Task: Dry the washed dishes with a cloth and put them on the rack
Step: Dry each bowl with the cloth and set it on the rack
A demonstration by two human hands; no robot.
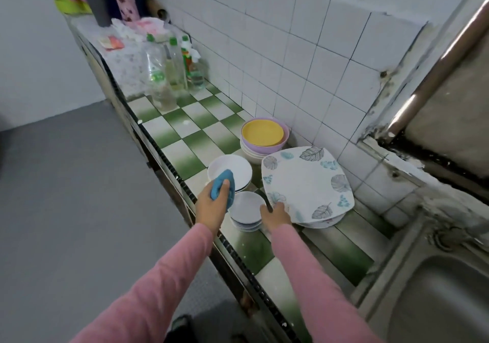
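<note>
Looks barely started imo: left hand (211, 206) has its fingers bunched round the blue cloth (221, 185) by the white bowls (246, 207), right hand (275, 215) grips a dark handle (266, 200) beside the leaf plate (307, 183), every stack sits on the bench (190, 144), no rack in view

Dim, flat indoor light; soft shadows; glare streak on metal rail (434, 59); wide-angle bending at edges; slight blur.

the grey steel sink (449, 289), lower right, runs off the frame. the right hand (275, 217) hides one end of the thin black handle (266, 199); the left hand (211, 207) covers part of the blue cloth (221, 186).
</note>
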